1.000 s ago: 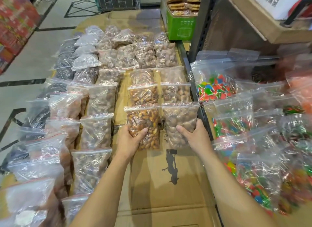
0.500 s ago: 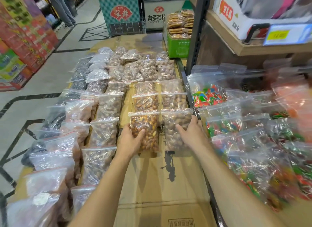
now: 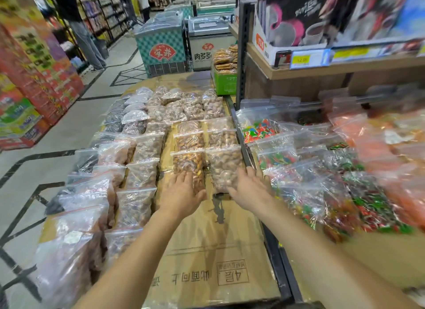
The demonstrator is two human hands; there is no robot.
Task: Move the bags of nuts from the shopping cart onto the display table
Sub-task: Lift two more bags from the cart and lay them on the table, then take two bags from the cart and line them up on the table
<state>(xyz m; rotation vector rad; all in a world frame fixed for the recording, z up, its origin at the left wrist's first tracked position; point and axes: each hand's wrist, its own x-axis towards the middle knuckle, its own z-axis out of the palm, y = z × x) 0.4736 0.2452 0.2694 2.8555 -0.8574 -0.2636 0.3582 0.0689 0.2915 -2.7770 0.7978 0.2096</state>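
Rows of clear zip bags of nuts lie on the cardboard-covered display table (image 3: 207,258). The nearest bag of brown almonds (image 3: 188,163) lies flat, and my left hand (image 3: 181,193) rests at its near end with fingers spread. Beside it on the right lies a bag of pale round nuts (image 3: 224,166); my right hand (image 3: 250,189) is at its near right corner, fingers loose and apart. Neither hand grips a bag. No shopping cart is in view.
Bags of coloured candy (image 3: 308,170) fill the shelf on the right, behind a black metal rail (image 3: 243,152). A shelf upright (image 3: 242,55) stands at the back right. More nut bags (image 3: 135,207) line the table's left side. A freezer chest (image 3: 163,46) and an aisle floor lie beyond.
Both hands have let go of the two nearest bags, which now lie flat on the cardboard. My fingers have opened. The view has tilted up toward the aisle.
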